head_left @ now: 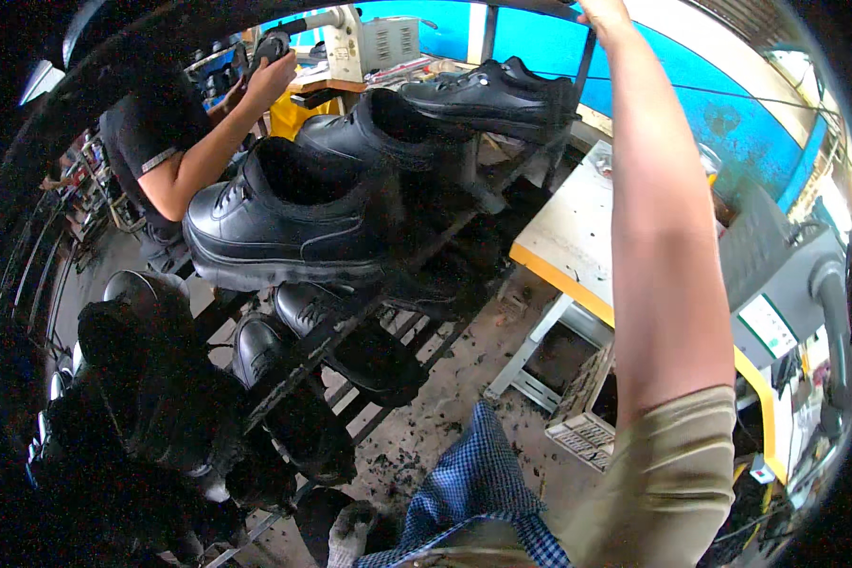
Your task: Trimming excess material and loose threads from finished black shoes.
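Note:
My bare right arm reaches up to the top edge, where my right hand (604, 11) closes on the dark metal rack frame (585, 71); part of the hand is cut off. At the lower edge my left hand (350, 532), in a whitish knit glove, looks curled against a dark shape that I cannot make out clearly. Between my hands, the rack's upper level carries black leather shoes: a large near shoe (284, 222), one behind it (369, 133) and a far one (488, 95). More black shoes (298, 308) sit on the slatted level below.
Across the rack a person in a dark shirt (161, 123) holds a dark shoe part at a machine (346, 47). To the right stand a white table (568, 227) with a yellow edge, a plastic crate (577, 435) and a grey machine (786, 275). Black scraps litter the floor (426, 426).

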